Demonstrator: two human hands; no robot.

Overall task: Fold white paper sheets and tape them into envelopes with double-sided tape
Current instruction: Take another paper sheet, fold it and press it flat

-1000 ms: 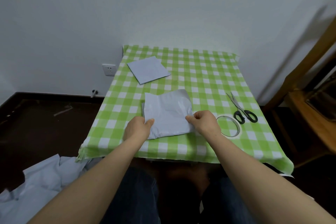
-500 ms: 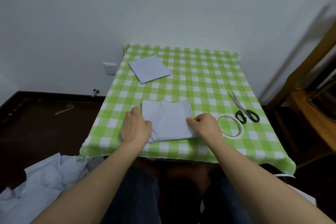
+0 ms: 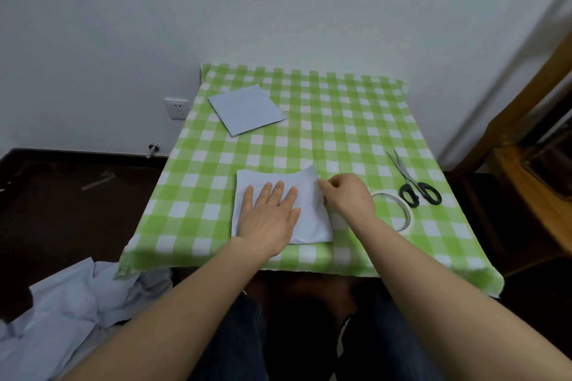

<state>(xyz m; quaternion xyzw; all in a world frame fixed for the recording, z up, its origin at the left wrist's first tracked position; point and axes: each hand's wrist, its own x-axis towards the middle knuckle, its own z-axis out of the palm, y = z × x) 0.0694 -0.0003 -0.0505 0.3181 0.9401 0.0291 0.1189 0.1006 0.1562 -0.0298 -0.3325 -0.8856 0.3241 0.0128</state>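
A folded white paper sheet (image 3: 309, 213) lies flat near the front of the green checked table (image 3: 309, 133). My left hand (image 3: 269, 216) presses flat on it with straight spread fingers. My right hand (image 3: 348, 195) is at the sheet's right edge with its fingers curled, and thumb and fingertips pinch that edge. A finished folded white paper (image 3: 246, 108) lies at the table's back left. The roll of double-sided tape (image 3: 399, 210) lies just right of my right wrist.
Black-handled scissors (image 3: 413, 182) lie right of the tape roll. Crumpled white paper (image 3: 62, 318) sits on the floor at lower left. A wooden chair (image 3: 532, 164) stands to the right. A wall socket (image 3: 176, 108) is left of the table.
The raised flap has been laid down flat. My left hand moved from the sheet's left edge onto its middle and spread open. My right hand slid a little up the right edge.
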